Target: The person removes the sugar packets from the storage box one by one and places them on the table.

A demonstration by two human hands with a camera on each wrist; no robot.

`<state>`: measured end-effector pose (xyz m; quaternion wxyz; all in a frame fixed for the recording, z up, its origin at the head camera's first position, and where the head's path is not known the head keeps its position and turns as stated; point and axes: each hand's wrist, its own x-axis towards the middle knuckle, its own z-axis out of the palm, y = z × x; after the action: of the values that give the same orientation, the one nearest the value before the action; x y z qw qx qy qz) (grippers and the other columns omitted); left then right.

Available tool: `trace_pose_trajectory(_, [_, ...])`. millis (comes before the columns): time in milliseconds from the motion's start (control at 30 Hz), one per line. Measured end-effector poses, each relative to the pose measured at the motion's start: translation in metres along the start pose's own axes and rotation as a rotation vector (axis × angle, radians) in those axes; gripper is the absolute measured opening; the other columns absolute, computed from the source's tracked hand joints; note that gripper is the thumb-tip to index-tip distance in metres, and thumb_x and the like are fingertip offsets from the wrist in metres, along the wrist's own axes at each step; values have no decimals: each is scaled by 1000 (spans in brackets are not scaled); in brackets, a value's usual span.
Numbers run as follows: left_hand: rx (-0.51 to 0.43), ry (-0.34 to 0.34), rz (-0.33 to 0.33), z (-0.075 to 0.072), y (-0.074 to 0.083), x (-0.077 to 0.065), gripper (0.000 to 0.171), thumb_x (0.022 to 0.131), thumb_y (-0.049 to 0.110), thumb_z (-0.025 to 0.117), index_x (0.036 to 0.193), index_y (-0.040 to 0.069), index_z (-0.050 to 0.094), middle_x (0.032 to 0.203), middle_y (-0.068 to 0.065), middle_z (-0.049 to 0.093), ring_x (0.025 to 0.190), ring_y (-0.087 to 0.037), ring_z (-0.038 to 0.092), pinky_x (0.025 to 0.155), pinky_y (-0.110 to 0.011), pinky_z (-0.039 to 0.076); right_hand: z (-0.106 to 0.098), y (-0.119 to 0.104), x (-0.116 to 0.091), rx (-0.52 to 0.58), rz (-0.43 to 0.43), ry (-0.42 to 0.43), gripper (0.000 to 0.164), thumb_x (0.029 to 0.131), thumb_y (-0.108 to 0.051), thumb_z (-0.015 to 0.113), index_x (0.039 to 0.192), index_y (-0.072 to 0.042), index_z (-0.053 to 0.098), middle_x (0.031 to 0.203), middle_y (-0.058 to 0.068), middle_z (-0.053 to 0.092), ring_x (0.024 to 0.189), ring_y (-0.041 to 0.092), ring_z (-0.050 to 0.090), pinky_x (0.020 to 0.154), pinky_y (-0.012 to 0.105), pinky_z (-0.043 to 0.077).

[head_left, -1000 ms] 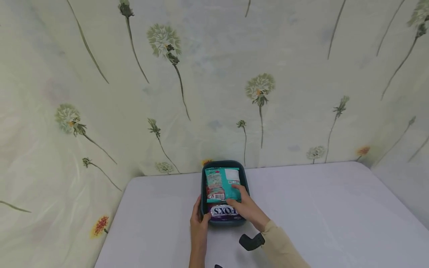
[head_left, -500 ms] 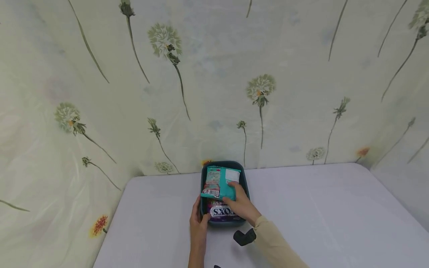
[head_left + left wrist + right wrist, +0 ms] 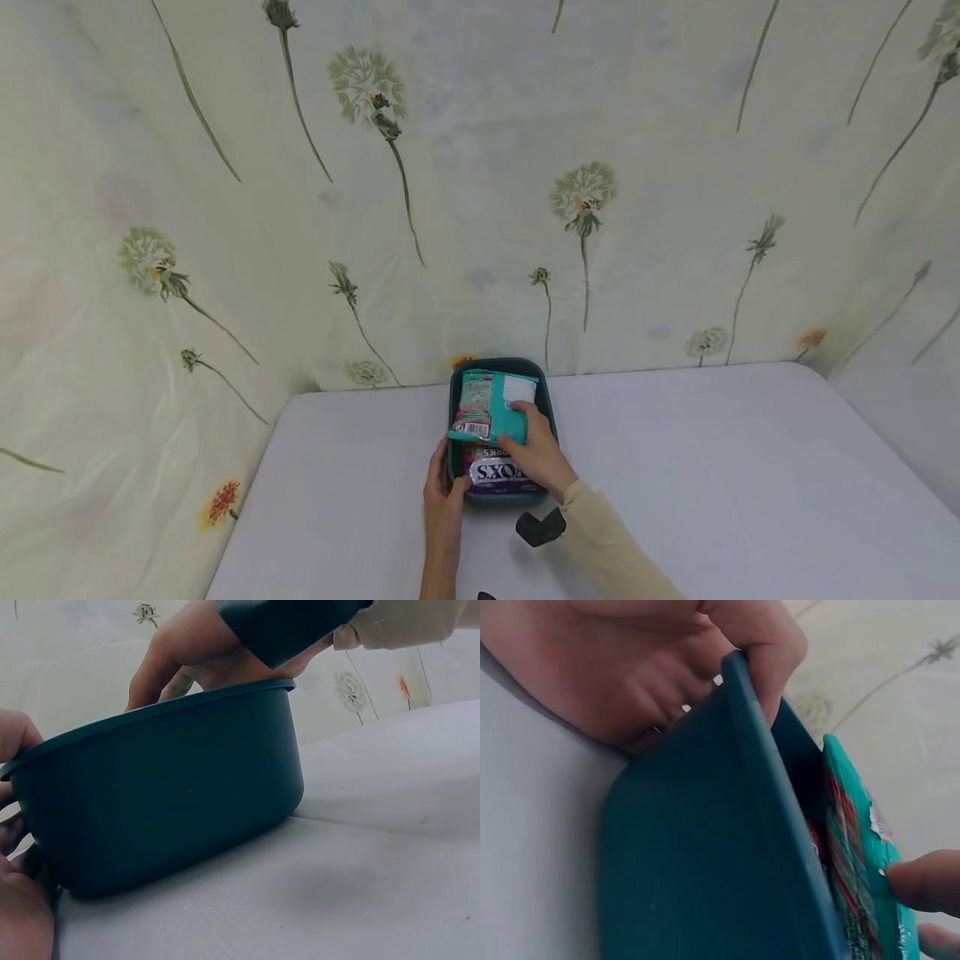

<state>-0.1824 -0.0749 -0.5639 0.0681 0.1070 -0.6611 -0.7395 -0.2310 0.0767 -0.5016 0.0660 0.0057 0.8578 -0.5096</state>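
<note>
A deep teal plastic bin (image 3: 507, 500) stands at the table's far edge, its smooth outer wall (image 3: 165, 787) filling much of the left wrist view. My left hand (image 3: 444, 492) grips its near left side, thumb over the rim and fingers outside. On top of the contents lies a turquoise snack packet (image 3: 480, 404), slanted, its lower left corner over the rim. My right hand (image 3: 542, 450) rests on that packet's right part; in the right wrist view fingertips (image 3: 926, 881) press its upper face. Beneath it shows a purple FOX'S berries packet (image 3: 498, 473), partly covered.
A white cloth covers the table (image 3: 712, 467), and a dandelion-print sheet (image 3: 480, 208) hangs right behind the bin. A black wrist device (image 3: 542, 527) sticks out below my right wrist, above the cloth.
My right hand shifted left with the turquoise packet, which turned slantwise toward the bin's left rim and uncovered more of the purple packet. My left hand kept its grip on the bin.
</note>
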Motion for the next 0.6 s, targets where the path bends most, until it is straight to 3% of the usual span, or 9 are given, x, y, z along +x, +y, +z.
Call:
trace_pose_trajectory(367, [24, 9, -4, 2, 6, 0, 66, 81, 2, 52, 140, 30, 42, 150, -2, 39, 140, -21, 34, 112, -43, 29, 0, 1, -3, 95, -59, 112, 50, 93, -24, 56, 140, -18, 41, 154, 13, 24, 141, 34, 26, 111, 55, 24])
trace_pose_trajectory(600, [142, -65, 7, -6, 14, 5, 70, 79, 1, 53, 145, 18, 36, 151, -8, 35, 139, -28, 34, 109, -46, 31, 0, 2, -6, 159, -85, 151, 43, 94, -24, 54, 137, -25, 46, 155, 8, 26, 143, 32, 23, 113, 55, 21])
